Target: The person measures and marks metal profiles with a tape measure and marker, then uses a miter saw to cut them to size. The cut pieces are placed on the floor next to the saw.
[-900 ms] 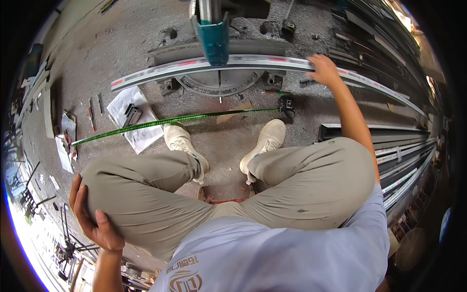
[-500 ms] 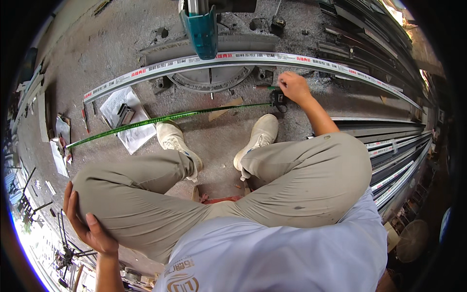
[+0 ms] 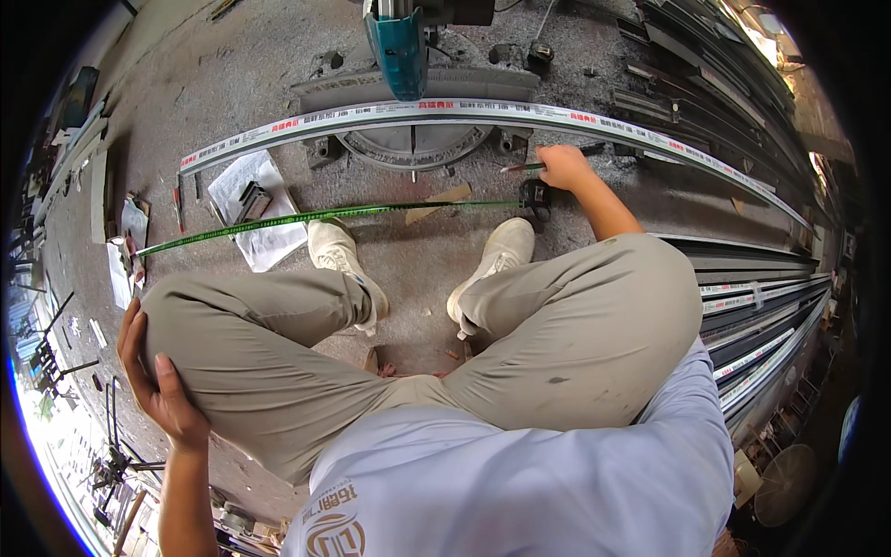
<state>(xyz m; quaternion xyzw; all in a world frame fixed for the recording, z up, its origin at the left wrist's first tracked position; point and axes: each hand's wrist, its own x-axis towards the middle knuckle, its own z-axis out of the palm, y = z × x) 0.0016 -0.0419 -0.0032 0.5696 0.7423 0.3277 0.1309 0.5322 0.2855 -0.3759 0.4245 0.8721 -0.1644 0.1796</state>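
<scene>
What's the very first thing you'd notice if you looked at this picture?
Probably the long pale metal bar curving across the top, lying under the teal saw. Just below it, a green tape measure stretches over the grey floor in front of the person's white shoes. The right hand holds a pencil near the tape's case, while the left hand rests on the left knee.

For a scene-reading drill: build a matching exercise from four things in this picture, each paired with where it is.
Things:
1. left hand
2. right hand
3. green tape measure
4. long metal profile

Places:
A. across the saw table
B. on the left knee
C. stretched along the floor in front of the shoes
D. holding a pencil near the tape case

Pairs: 1-B, 2-D, 3-C, 4-A
</scene>
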